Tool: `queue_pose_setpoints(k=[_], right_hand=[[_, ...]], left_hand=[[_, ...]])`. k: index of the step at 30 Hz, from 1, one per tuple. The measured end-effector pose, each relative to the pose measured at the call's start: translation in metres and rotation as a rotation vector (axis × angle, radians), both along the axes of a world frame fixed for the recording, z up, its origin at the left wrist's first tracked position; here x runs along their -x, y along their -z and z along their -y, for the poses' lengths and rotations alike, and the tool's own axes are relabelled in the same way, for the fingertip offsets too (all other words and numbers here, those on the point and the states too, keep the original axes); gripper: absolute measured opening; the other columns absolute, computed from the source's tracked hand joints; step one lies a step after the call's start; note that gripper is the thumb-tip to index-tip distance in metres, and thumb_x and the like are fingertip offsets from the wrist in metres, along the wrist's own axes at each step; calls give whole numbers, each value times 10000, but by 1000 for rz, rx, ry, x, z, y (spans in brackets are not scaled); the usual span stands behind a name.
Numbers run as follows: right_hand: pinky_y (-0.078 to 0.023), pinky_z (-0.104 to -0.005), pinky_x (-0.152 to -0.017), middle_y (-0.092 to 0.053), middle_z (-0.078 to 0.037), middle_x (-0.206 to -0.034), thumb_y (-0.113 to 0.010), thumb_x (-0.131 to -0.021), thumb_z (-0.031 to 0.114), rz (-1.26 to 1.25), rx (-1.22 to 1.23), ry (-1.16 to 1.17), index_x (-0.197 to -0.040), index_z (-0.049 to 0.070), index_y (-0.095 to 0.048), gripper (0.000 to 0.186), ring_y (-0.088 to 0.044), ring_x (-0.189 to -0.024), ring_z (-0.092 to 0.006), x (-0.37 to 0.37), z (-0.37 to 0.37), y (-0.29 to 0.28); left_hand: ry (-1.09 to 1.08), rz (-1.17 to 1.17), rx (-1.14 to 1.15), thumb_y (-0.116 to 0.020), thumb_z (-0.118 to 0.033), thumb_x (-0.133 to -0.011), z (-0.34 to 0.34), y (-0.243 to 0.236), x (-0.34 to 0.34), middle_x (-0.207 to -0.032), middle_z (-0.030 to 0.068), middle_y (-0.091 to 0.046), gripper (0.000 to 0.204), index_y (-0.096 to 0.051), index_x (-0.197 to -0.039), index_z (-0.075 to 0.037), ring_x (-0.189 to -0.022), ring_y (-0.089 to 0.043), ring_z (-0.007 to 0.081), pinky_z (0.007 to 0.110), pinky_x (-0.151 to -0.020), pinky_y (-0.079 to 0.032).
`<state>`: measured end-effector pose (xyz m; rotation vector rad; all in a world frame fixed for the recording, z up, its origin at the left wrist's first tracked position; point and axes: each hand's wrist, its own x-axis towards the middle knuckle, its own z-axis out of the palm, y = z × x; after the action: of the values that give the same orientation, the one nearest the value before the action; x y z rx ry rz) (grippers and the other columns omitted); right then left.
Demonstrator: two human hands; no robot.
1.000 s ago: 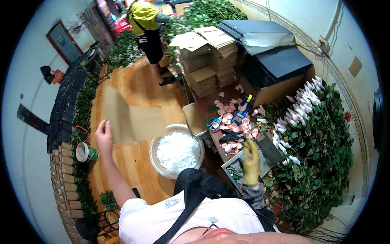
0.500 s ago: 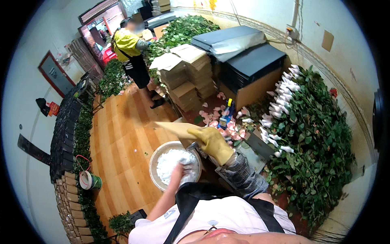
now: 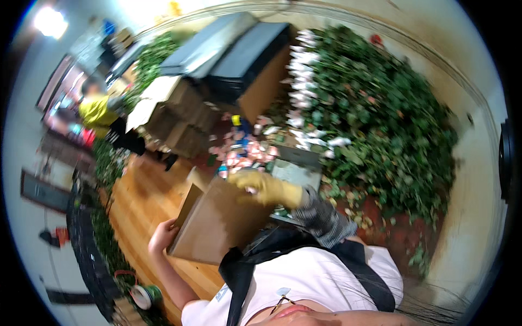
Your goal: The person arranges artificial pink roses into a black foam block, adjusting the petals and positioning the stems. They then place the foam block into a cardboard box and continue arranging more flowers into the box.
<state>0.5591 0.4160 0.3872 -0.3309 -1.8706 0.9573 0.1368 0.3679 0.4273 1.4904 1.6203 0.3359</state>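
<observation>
A folded brown cardboard sheet point(image 3: 209, 223) stands tilted in front of my body, with a raised flap on its far left side. My bare left hand point(image 3: 162, 234) grips its left edge. My right hand point(image 3: 266, 188), in a yellow rubber glove, is at the sheet's upper right edge with its fingers curled over it. Motion blurs the glove, and a small pale pink patch shows between its fingers. A checked sleeve covers my right forearm. The tub of white material seen earlier is hidden.
Pink petals point(image 3: 247, 155) litter the area beyond my glove, around a blue-and-yellow tool point(image 3: 239, 130). A grey metal tray point(image 3: 296, 173) lies right of it. Wrapped roses point(image 3: 375, 108) are heaped at right. Cardboard stacks point(image 3: 182, 117) stand ahead; a person in yellow point(image 3: 98, 117) works far left.
My left hand has left the white material in the tub and taken the cardboard's left edge. The cardboard has swung broadside towards me, covering the tub. The view has turned right.
</observation>
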Motion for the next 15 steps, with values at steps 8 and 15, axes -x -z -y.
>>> queue_pose_setpoints(k=[8,15], right_hand=[[-495,-297,-819,-685,-32,-981,-732,-961,214,103,313,-88,-1066,4,-692,238,-602,-944,-104,-85,25,-81],[-502,-441,-1001,-714,-102,-1158,-793,-828,227,627,-122,564,-1046,134,-755,240,-663,-1127,-323,-158,81,-201]], left_hand=[[448,-168,-624,-661,47,-866,29,-143,-149,-932,276,-677,410,-690,-1261,-59,-810,-730,360,368,-738,-549],[447,-94,-378,-726,-102,-900,-68,-89,-191,-766,217,-666,148,-734,-1010,-3,-685,-695,314,365,-658,-529]])
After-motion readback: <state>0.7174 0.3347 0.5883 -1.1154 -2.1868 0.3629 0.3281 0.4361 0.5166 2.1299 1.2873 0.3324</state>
